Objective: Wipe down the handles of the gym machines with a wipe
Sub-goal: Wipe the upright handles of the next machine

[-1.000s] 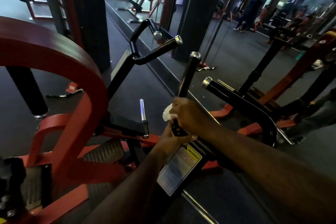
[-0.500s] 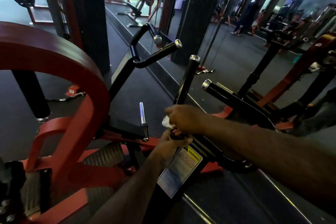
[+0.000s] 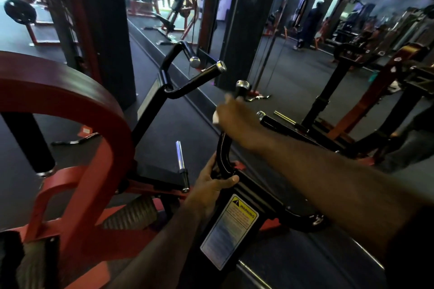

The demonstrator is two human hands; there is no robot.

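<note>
Black steel under both your hands: your right hand (image 3: 234, 116) is wrapped round the upper part of the upright handle (image 3: 223, 148), fingers curled, with the white wipe (image 3: 215, 118) pressed between palm and bar. Only a small corner of the wipe peeks out at the left edge of that grip, just below the chrome end cap (image 3: 243, 84), which stands clear above your knuckles. The hand is motion-blurred, so finger detail is lost.

Your left hand (image 3: 211, 183) holds the same handle low down, at its bend, thumb lying across the front and fingers curled behind. Right below that grip sits the warning label (image 3: 231, 230) on the black frame.

To the right of your wiping grip, a 2nd black handle (image 3: 277, 124) with a chrome tip points toward you, partly hidden by your forearm. To the left and farther off, the opposite pair of handles (image 3: 195, 80) rises on its own arm. A chrome peg (image 3: 180, 157) stands left of your lower grip, and the red curved frame (image 3: 77, 105) fills the near left.
</note>
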